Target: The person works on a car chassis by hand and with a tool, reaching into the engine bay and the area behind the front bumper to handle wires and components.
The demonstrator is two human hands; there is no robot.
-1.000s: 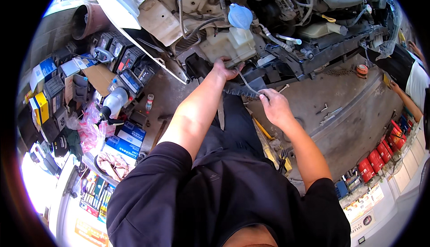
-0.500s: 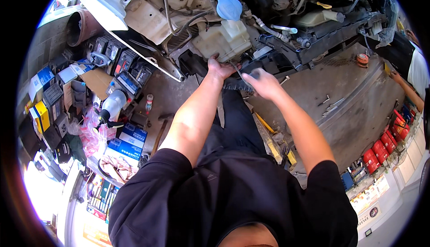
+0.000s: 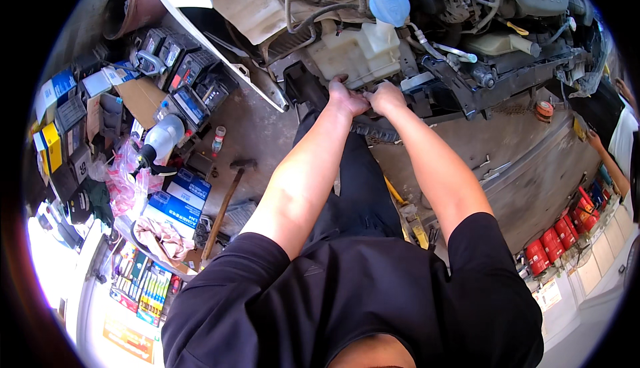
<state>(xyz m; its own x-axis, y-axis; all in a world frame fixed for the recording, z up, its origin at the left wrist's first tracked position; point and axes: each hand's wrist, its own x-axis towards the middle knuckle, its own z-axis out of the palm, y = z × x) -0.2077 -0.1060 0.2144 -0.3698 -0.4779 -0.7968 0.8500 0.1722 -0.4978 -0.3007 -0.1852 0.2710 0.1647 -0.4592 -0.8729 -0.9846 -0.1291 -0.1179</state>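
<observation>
A pale plastic fluid reservoir (image 3: pixel 360 55) with a blue cap (image 3: pixel 389 4) sits at the front of an open car engine bay. My left hand (image 3: pixel 347 100) is at its lower edge, thumb up against the plastic and the other fingers curled underneath. Close beside it, my right hand (image 3: pixel 387 99) is closed, its fingertips meeting the left ones just below the reservoir. Whatever the two hands grip is hidden by the fingers. A dark ribbed hose or strip (image 3: pixel 377 131) runs beneath them.
Car batteries (image 3: pixel 190 101) and boxes crowd the left side, near a spray bottle (image 3: pixel 163 135) and a long-handled hammer (image 3: pixel 227 201). Metal tools (image 3: pixel 493 169) lie on the floor at right, before red canisters (image 3: pixel 553 243). Another person's arm (image 3: pixel 607 161) shows at far right.
My right hand has come in against my left; the dark-handled tool it held no longer shows. The whole view has shifted, so the car now appears further right.
</observation>
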